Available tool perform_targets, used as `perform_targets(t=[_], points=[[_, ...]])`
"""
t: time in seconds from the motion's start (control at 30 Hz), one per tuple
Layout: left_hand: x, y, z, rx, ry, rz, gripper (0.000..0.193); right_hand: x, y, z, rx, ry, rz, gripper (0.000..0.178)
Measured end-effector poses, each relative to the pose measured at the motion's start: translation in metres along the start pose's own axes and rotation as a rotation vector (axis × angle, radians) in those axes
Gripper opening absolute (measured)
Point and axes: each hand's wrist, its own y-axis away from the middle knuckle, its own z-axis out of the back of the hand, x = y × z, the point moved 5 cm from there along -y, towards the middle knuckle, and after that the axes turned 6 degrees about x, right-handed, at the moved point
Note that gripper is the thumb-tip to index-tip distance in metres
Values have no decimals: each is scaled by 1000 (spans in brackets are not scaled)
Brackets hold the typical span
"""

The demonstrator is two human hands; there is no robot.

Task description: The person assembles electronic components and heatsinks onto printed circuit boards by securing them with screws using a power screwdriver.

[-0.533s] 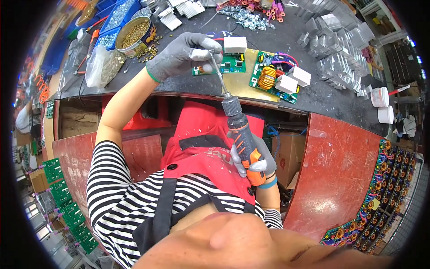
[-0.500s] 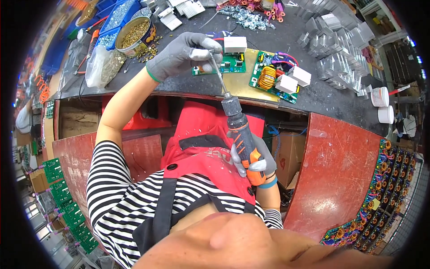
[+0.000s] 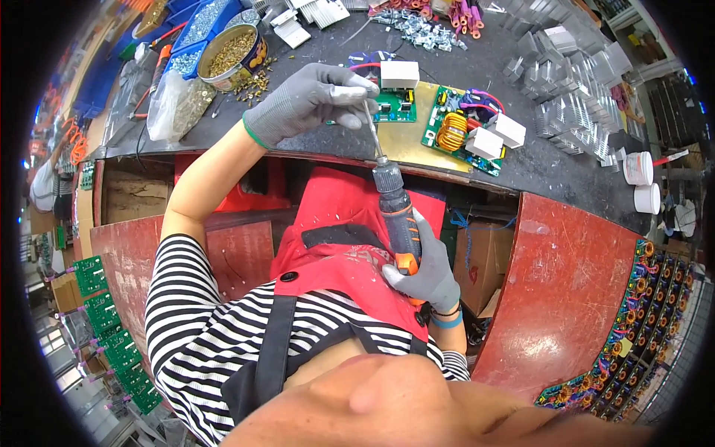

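Observation:
My gloved right hand (image 3: pixel 436 272) grips the body of a black-and-orange electric screwdriver (image 3: pixel 398 212). The tool tilts up and left, its long metal bit (image 3: pixel 374 134) rising over the table's front edge. At the bit's tip, the thumb and fingers of my gloved left hand (image 3: pixel 309 104) are pinched together; whether a small screw is between them is too small to tell. Just beyond that hand lies a green circuit board (image 3: pixel 395 112) with a white block (image 3: pixel 400 73), partly hidden by the glove. To its right sits another circuit board (image 3: pixel 465 134) with a yellow coil (image 3: pixel 452 132) and white blocks.
A round tin of brass screws (image 3: pixel 231 56), a clear plastic bag (image 3: pixel 177 108) and blue bins (image 3: pixel 201 26) stand at the left. Metal heat sinks (image 3: pixel 570 89) pile up at the right, near white tubs (image 3: pixel 638 168). Red panels (image 3: pixel 573 298) flank me below the table.
My right hand has shifted its hold and covers more of the screwdriver's orange part. My left fingers have moved slightly, still by the bit's tip. The whole view has shifted a little.

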Motion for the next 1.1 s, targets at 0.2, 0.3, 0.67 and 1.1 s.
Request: perform_targets(t=[0.2, 0.3, 0.67, 1.1], points=[[-1, 0, -6, -94, -65, 32, 36, 6, -4, -5, -46, 34, -49, 89], [8, -2, 0, -79, -83, 21, 38, -5, -5, -9, -53, -7, -25, 90], [-39, -31, 185, -1021, -1870, 432, 51, -22, -5, -3, -78, -214, -114, 86], [-10, -9, 108, -785, -2004, -512, 64, -21, 7, 0, -107, -271, -134, 84]])
